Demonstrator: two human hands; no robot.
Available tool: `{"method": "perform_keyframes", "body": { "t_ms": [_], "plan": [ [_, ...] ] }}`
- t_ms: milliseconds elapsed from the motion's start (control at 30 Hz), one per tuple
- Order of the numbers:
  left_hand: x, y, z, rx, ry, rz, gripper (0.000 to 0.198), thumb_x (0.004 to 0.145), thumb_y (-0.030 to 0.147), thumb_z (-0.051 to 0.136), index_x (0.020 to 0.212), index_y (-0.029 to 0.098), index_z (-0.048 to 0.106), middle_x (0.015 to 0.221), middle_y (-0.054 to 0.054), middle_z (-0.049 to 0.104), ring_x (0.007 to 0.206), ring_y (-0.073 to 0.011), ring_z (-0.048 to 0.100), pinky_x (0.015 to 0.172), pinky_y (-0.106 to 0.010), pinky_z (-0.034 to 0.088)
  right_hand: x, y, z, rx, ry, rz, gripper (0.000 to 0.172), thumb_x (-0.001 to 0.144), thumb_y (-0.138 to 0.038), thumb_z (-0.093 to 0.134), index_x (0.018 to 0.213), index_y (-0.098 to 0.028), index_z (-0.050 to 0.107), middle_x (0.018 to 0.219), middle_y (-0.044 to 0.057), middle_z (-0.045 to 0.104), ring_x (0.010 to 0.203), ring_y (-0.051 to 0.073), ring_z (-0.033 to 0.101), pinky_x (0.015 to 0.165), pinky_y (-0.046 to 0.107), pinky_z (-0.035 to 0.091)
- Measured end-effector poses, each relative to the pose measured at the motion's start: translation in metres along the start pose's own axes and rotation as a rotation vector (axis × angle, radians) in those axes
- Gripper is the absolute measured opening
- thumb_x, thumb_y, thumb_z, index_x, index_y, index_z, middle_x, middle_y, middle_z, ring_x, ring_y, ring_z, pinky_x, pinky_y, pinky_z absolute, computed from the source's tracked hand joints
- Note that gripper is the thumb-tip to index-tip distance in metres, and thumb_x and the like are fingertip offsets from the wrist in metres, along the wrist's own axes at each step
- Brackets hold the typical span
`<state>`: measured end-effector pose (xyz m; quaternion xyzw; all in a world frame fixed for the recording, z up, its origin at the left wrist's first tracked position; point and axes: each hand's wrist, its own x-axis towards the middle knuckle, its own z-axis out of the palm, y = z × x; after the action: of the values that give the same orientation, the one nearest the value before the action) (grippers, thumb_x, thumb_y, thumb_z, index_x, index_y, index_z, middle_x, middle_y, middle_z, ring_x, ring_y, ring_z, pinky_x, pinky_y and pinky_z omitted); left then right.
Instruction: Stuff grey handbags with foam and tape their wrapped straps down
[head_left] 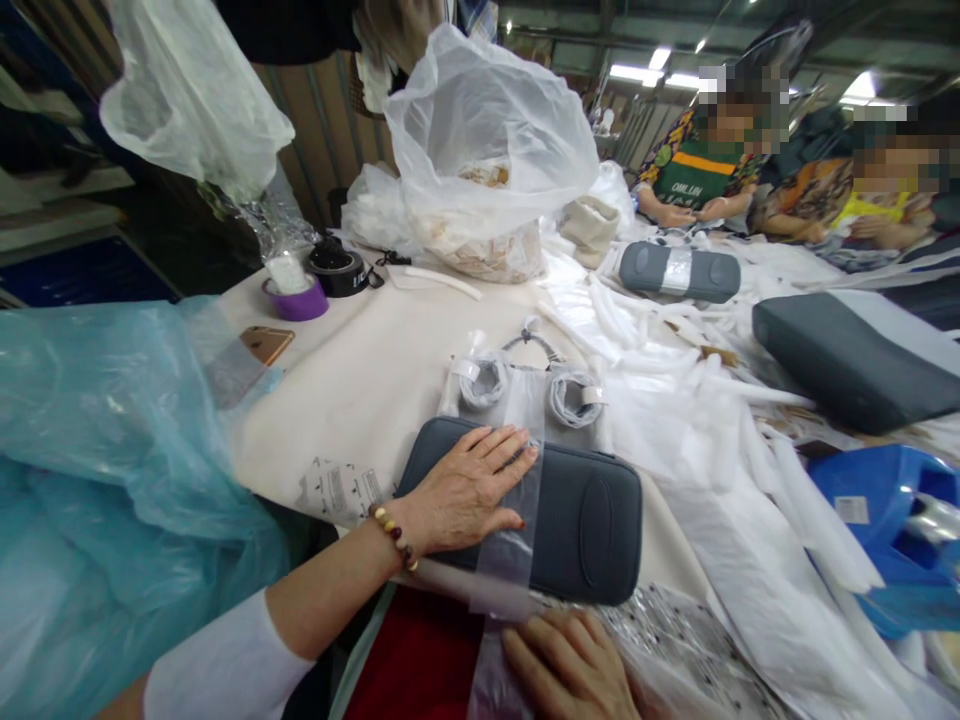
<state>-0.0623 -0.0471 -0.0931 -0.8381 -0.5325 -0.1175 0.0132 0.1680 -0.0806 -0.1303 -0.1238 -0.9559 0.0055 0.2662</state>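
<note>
Cream covering spreads over the worktable (345, 385) in the head view, with two people (701, 185) beyond it. I find the gray case (559, 530) lying flat at the table's near side. My left hand (465, 495) is spread open on the case, fingertips over a clear plastic strip (517, 540). Just below the case, my right hand (574, 660) bends its fingers by the strip; from here I cannot tell whether it grips. Directly behind the case sit two wrapped coils (466, 387); right of it, a blue plastic holder (870, 485).
</note>
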Motion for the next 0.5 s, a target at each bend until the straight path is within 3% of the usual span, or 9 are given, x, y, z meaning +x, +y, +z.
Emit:
{"method": "perform_keyframes", "body": {
  "t_ms": [100,233,500],
  "plan": [
    [0.000,0.000,-0.003,0.006,-0.021,0.010,0.080,0.074,0.054,0.065,0.136,0.013,0.036,0.144,-0.015,0.036,0.134,-0.0271,0.029,0.109,-0.040,0.019,0.017,-0.010,0.006,0.124,-0.002,-0.017,0.040,0.098,-0.013,0.024,0.097,-0.013,0.064,0.077,0.002,0.068,0.069,0.012,0.060,0.069,0.021,0.048],
    [0.002,0.000,-0.004,0.017,-0.049,-0.004,0.081,0.074,0.055,0.065,0.136,0.012,0.035,0.145,-0.017,0.034,0.134,-0.0277,0.029,0.109,-0.040,0.020,0.033,-0.016,0.002,0.203,-0.039,-0.086,0.041,0.098,-0.014,0.021,0.092,-0.011,0.062,0.069,0.002,0.061,0.062,0.013,0.054,0.060,0.021,0.047],
    [0.002,0.001,-0.005,0.032,-0.097,0.019,0.092,0.067,0.060,0.068,0.136,0.010,0.034,0.145,-0.020,0.032,0.135,-0.0302,0.027,0.110,-0.043,0.020,0.024,-0.015,0.009,0.186,0.021,-0.105,0.036,0.097,-0.011,0.025,0.090,-0.011,0.061,0.064,0.001,0.057,0.057,0.012,0.049,0.052,0.022,0.042]
  ]
}}
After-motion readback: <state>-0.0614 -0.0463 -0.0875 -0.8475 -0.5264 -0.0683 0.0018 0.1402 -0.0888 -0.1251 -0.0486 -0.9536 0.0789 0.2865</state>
